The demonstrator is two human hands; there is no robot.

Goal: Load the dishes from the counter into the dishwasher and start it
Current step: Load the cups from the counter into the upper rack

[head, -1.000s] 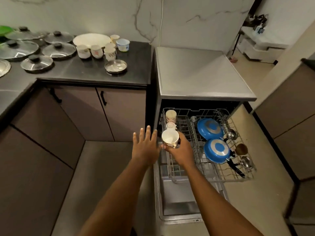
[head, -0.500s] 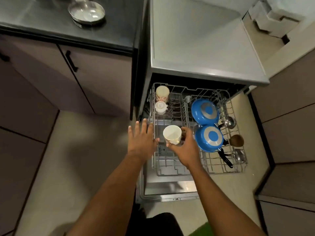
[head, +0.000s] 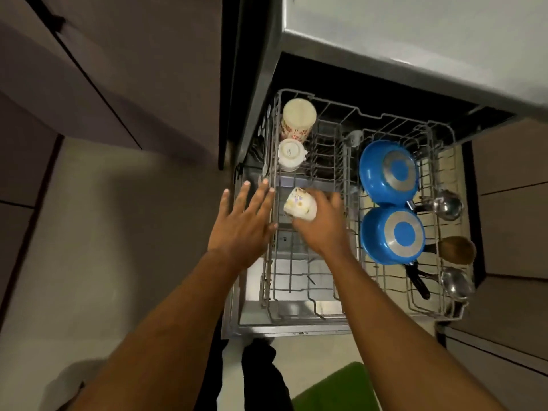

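Cup (head: pixel 299 204) has tipped over since half a second ago; its open white mouth faced up then, now the flowered side shows uppermost; view has also dropped steeply, so the dark tabletop is gone from sight.

Right hand (head: pixel 321 225) grips the cup, fingers (head: pixel 324 198) curled round its right side; cup sits low over the left half of the wire rack (head: pixel 296 317), in the bare stretch nearer the person; cannot tell whether it touches the wires.

Left hand (head: pixel 241 225) holds nothing; fingers (head: pixel 252 200) straight and spread, tips at the rack's left rim; contact unclear.

Rack is pulled out of the dishwasher (head: pixel 415 40); tall floral mug (head: pixel 298 117) upside down in the far left corner; small white cup (head: pixel 290 154) upside down just beside it, nearer; two blue pans (head: pixel 388 172) on the right half, bottoms up, touching; steel ladles (head: pixel 447 204) and a brown one (head: pixel 456 250) along the right edge.
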